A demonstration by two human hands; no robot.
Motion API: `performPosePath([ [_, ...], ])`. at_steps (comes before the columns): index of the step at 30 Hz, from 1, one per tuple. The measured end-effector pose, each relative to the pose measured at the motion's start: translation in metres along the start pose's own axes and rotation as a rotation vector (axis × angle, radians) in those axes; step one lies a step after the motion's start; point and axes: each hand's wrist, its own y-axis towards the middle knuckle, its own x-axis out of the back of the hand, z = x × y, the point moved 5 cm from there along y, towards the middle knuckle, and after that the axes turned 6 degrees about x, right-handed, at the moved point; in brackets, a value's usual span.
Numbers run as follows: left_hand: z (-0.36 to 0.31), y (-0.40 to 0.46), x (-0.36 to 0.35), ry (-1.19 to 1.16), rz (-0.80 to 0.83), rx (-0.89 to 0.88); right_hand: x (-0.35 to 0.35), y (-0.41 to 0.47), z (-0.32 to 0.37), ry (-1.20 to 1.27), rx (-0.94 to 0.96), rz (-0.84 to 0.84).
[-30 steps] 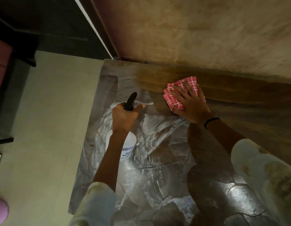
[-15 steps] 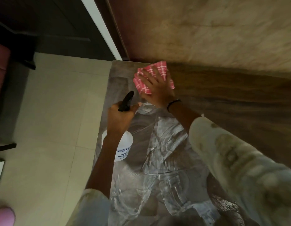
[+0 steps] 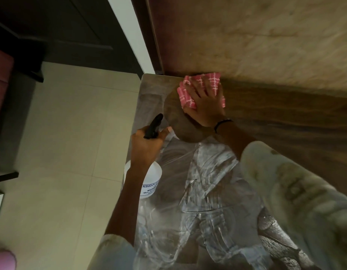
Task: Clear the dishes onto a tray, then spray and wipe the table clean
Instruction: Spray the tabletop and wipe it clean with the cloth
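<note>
A: Head view, only one. What was logged for the hands?

B: The right hand was laid flat with fingers spread on the pink checked cloth, which was pressed onto the surface at its far left corner, right against the wall. The spray bottle was gripped at the neck by the left hand, fingers curled round below the black trigger head, near the surface's left edge.

A: Change against the earlier frames?

B: The cloth was carried leftward and away along the wall side, from mid-surface a second back into the corner now. A dry dark arc was left beside it, cut into the wet film. The bottle was kept in about the same spot.

A: Meaning for the task?

B: No dishes or tray were seen, so clearing was judged done. Spraying looked done too; wiping was judged under way. Far corner was covered, but white wet streaks were left across the near part, so more passes were judged needed there.

A: Anything else?

B: Tiled floor at left. A black band was noted on the right wrist.
</note>
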Motion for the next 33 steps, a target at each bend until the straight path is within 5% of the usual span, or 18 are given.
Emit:
performPosePath([
  [5,0.008,0.008,0.003,0.042,-0.02,0.024,-0.012,0.0,0.06,-0.022,0.236,0.001],
  [9,0.007,0.015,0.005,0.048,-0.036,0.037,-0.019,-0.042,0.043,-0.079,0.425,-0.042],
  [23,-0.003,0.045,0.034,0.082,-0.127,0.037,-0.009,-0.005,0.026,-0.024,0.204,-0.051],
  [30,0.009,0.044,0.044,0.088,-0.059,0.063,-0.018,0.052,0.076,0.075,-0.057,-0.086],
  [33,0.016,0.04,0.049,0.06,-0.036,0.108,-0.022,0.069,0.109,0.086,-0.008,-0.035],
])
